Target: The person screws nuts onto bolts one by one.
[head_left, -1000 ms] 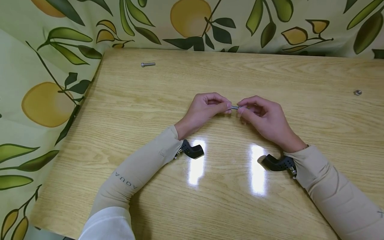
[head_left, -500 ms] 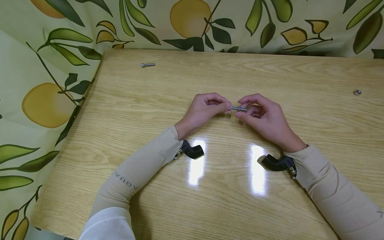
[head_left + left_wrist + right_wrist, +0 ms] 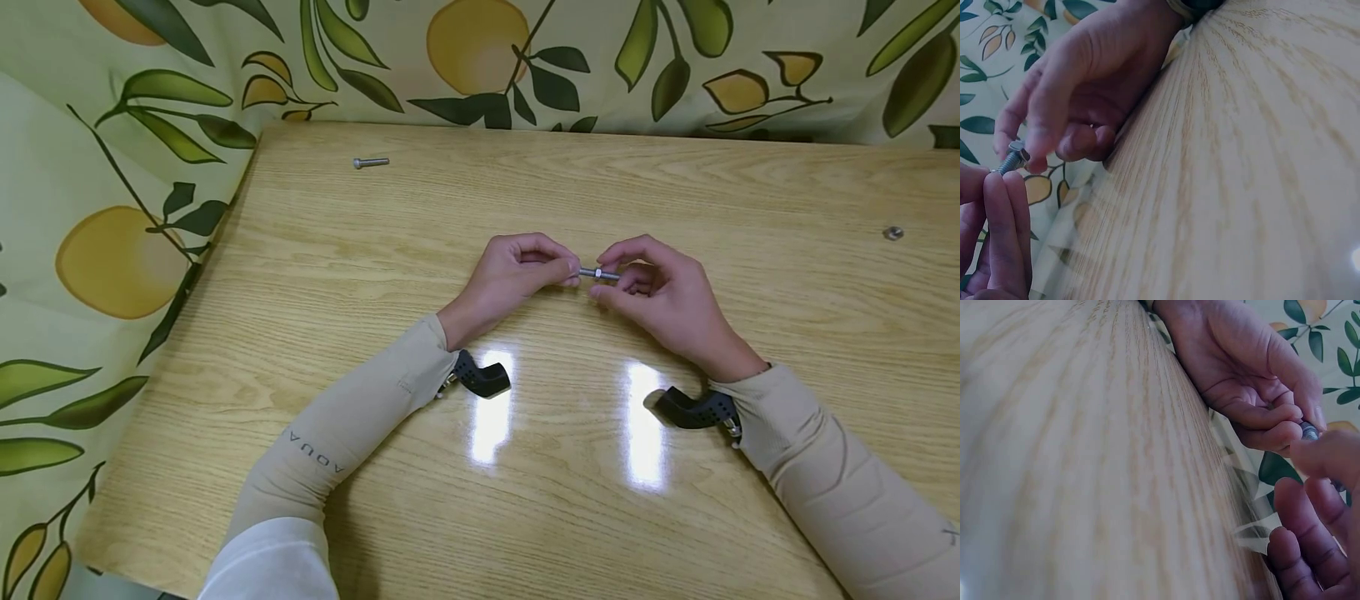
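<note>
My left hand (image 3: 521, 271) pinches one end of a metal bolt (image 3: 587, 272) between thumb and fingers, above the table. A hex nut (image 3: 598, 272) sits partway along the thread. Around the bolt's free end is my right hand (image 3: 663, 292), its forefinger near the top of the nut and its thumb standing off below, with a gap between them. In the left wrist view the nut (image 3: 1019, 149) shows just past the left fingertips, close to the right fingers. The right wrist view shows thread (image 3: 1309, 431) at the left fingers; the right thumb covers part of the bolt.
A second bolt (image 3: 371, 162) lies on the wooden table (image 3: 420, 208) at the far left. Another nut (image 3: 892, 233) lies toward the right side. Fruit-patterned cloth (image 3: 660, 67) hangs along the back and left edges.
The right thumb and forefinger have parted from their pinch on the bolt, and the nut and free end have come into view. The left hand has stayed in place.
</note>
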The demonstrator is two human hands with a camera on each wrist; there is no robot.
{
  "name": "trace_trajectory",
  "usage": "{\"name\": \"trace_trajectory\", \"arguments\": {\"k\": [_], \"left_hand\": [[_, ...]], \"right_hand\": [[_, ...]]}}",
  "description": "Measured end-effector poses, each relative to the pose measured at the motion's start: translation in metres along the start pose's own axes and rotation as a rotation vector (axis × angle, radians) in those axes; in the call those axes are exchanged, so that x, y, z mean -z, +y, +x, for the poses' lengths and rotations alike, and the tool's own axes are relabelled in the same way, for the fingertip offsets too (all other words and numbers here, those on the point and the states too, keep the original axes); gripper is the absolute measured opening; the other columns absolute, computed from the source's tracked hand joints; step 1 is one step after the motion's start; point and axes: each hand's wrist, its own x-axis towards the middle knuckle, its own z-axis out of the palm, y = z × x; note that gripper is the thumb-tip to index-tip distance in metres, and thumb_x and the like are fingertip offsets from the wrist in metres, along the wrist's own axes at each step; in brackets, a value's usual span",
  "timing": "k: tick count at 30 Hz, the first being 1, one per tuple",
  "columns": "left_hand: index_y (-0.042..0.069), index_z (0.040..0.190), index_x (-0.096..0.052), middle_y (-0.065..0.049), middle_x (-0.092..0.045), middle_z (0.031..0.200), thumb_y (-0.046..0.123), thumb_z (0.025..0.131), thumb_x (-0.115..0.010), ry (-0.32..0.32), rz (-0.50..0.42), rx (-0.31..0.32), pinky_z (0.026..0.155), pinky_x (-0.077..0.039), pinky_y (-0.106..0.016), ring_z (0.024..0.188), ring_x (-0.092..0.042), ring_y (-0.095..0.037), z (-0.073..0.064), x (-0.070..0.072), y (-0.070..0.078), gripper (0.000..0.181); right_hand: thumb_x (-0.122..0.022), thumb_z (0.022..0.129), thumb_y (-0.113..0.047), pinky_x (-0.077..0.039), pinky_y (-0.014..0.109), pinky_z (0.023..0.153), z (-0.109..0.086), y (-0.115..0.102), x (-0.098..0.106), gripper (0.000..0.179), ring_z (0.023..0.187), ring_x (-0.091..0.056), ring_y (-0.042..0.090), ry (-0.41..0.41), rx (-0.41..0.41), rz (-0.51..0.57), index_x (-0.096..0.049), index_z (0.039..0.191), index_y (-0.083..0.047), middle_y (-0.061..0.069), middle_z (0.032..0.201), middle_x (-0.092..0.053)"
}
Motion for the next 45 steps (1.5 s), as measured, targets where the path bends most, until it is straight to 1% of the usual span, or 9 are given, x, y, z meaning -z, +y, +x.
{"name": "trace_trajectory", "arguments": {"k": [3,5,11,16,23,28,35,41,45], "left_hand": [[-0.002,0.107,-0.074,-0.013,-0.078,0.100,0.007,0.098,-0.071,-0.003,-0.005,-0.001,0.092,-0.064,-0.032,0.087,-0.077,-0.012,0.0002,0.0001,0.0002,0.013],[-0.002,0.107,-0.074,-0.013,-0.078,0.100,0.007,0.098,-0.071,-0.003,-0.003,-0.002,0.092,-0.064,-0.032,0.087,-0.077,-0.012,0.0001,0.0002,0.0002,0.013],[-0.002,0.106,-0.074,-0.013,-0.078,0.099,0.008,0.098,-0.071,-0.002,0.007,-0.003,0.091,-0.064,-0.031,0.087,-0.076,-0.012,-0.0005,-0.0001,0.0007,0.013],[-0.002,0.107,-0.074,-0.012,-0.078,0.099,0.007,0.098,-0.070,-0.001,-0.005,-0.004,0.092,-0.064,-0.032,0.088,-0.076,-0.012,-0.0002,0.0001,0.0009,0.013],[-0.002,0.106,-0.074,-0.011,-0.078,0.098,0.007,0.098,-0.070,-0.001,0.000,-0.010,0.091,-0.064,-0.031,0.088,-0.076,-0.012,0.0001,0.0003,0.0006,0.013],[-0.004,0.106,-0.073,-0.013,-0.077,0.100,0.005,0.099,-0.069,-0.005,-0.017,-0.015,0.093,-0.064,-0.032,0.088,-0.076,-0.012,-0.0001,0.0007,0.0002,0.012],[-0.002,0.106,-0.073,-0.013,-0.078,0.099,0.007,0.098,-0.070,-0.003,-0.004,-0.009,0.091,-0.064,-0.031,0.088,-0.076,-0.012,-0.0001,0.0006,0.0007,0.012],[-0.003,0.106,-0.073,-0.013,-0.078,0.099,0.006,0.098,-0.070,-0.005,-0.016,-0.010,0.092,-0.064,-0.032,0.088,-0.076,-0.012,0.0000,-0.0001,0.0008,0.012],[-0.003,0.106,-0.073,-0.014,-0.078,0.100,0.007,0.098,-0.070,-0.005,-0.006,-0.010,0.092,-0.064,-0.032,0.088,-0.076,-0.012,-0.0002,-0.0005,0.0010,0.012]], "right_hand": [[-0.074,0.095,-0.007,-0.053,0.013,0.062,-0.0001,0.0005,-0.0002,0.017,0.069,-0.067,0.005,-0.002,-0.009,-0.030,-0.072,0.111,-0.006,-0.008,0.090,-0.071],[-0.071,0.098,-0.010,-0.053,0.014,0.062,-0.0001,0.0008,0.0000,0.016,0.069,-0.068,0.006,-0.005,-0.018,-0.029,-0.072,0.113,-0.007,-0.007,0.086,-0.070],[-0.075,0.093,-0.002,-0.054,0.013,0.063,0.0002,0.0013,0.0001,0.026,0.070,-0.069,0.006,-0.015,0.004,0.004,-0.070,0.118,-0.004,-0.009,0.098,-0.069],[-0.070,0.100,-0.013,-0.054,0.014,0.063,0.0007,0.0003,-0.0001,0.014,0.069,-0.068,0.007,-0.008,-0.028,-0.031,-0.074,0.113,-0.009,-0.003,0.083,-0.072],[-0.073,0.095,-0.005,-0.056,0.013,0.067,0.0011,0.0003,0.0003,0.022,0.071,-0.070,0.008,-0.025,-0.019,-0.001,-0.067,0.117,-0.005,-0.006,0.096,-0.068],[-0.069,0.100,-0.015,-0.054,0.015,0.063,0.0011,0.0006,-0.0001,0.012,0.069,-0.069,0.009,-0.025,-0.052,-0.038,-0.071,0.110,-0.009,-0.001,0.084,-0.071],[-0.074,0.096,-0.008,-0.053,0.013,0.062,0.0007,0.0006,0.0001,0.027,0.070,-0.069,0.006,-0.021,-0.029,-0.024,-0.067,0.122,-0.007,-0.011,0.101,-0.066],[-0.070,0.100,-0.013,-0.053,0.014,0.063,0.0002,0.0001,0.0001,0.015,0.070,-0.069,0.007,-0.015,-0.028,-0.046,-0.071,0.114,-0.009,-0.006,0.087,-0.070],[-0.072,0.097,-0.008,-0.053,0.013,0.064,-0.0005,-0.0003,0.0006,0.023,0.072,-0.068,0.006,-0.013,-0.032,-0.018,-0.068,0.120,-0.007,-0.010,0.100,-0.067]]}}
